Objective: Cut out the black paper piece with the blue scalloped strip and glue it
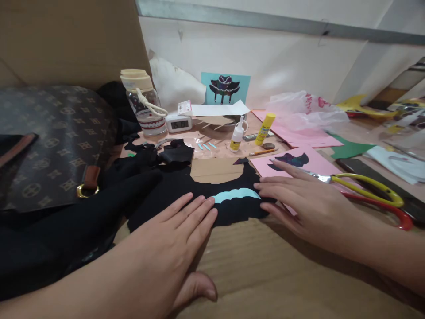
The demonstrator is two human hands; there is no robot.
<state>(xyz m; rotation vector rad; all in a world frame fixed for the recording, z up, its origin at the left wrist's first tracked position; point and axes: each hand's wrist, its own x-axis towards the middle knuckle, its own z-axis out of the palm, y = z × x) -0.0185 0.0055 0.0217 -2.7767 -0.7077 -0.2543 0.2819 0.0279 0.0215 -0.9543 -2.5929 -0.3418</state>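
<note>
Running left to right on the black piece (230, 215), the scalloped pale-blue strip (236, 195) lies with its left end at the fingertips of the flat, outstretched left hand (175, 239) and its right end at the half-curled right hand (310, 208), neither nearer, the latter's grip unconfirmed.

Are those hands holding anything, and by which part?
The left hand lies flat, gripping nothing. The right hand is at the right end of the blue strip; whether it pinches it cannot be told.
</note>
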